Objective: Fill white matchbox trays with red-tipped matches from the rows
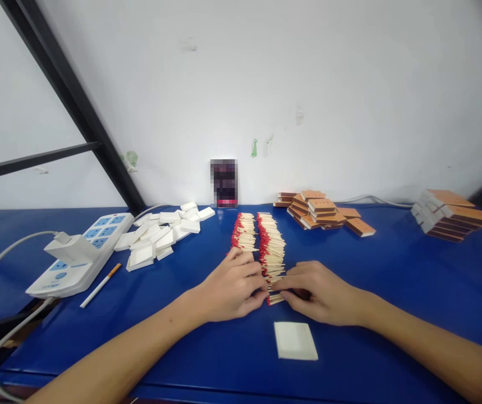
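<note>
Two rows of red-tipped matches (pixel 266 241) lie on the blue table (pixel 392 280), running away from me. My left hand (pixel 232 286) and my right hand (pixel 316 289) meet at the near end of the rows. Both pinch a small bundle of matches (pixel 275 298) between their fingertips. A white inner matchbox tray (pixel 295 340) lies flat just in front of my hands, touching neither.
A heap of white trays (pixel 160 235) sits at the left. Orange box sleeves (pixel 325 212) are piled behind, more sleeves (pixel 446 216) at far right. A power strip (pixel 81 252) with cable and a cigarette (pixel 100 285) lie left. A dark card (pixel 224 183) leans on the wall.
</note>
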Available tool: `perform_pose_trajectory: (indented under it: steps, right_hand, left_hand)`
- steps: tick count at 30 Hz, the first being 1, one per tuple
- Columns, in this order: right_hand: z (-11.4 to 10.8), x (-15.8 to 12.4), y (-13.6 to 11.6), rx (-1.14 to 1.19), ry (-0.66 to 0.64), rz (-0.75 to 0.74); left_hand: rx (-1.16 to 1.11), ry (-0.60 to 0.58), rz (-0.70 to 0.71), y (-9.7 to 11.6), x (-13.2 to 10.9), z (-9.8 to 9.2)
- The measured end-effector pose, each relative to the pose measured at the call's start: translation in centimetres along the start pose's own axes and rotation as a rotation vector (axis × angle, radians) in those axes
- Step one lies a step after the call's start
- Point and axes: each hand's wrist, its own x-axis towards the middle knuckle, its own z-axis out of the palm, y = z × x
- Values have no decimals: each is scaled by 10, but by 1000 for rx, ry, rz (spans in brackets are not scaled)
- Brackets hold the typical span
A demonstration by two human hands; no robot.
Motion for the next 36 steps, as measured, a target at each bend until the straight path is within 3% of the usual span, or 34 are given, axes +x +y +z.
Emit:
perform_pose_trajectory:
  steps: [14, 36]
  right_hand:
    - [2, -2, 2, 2, 25, -25]
    - [3, -2, 3, -38, 11, -33]
  left_hand:
    - [60, 25, -66, -3, -3, -2]
    - [100, -5, -2, 1, -2, -8]
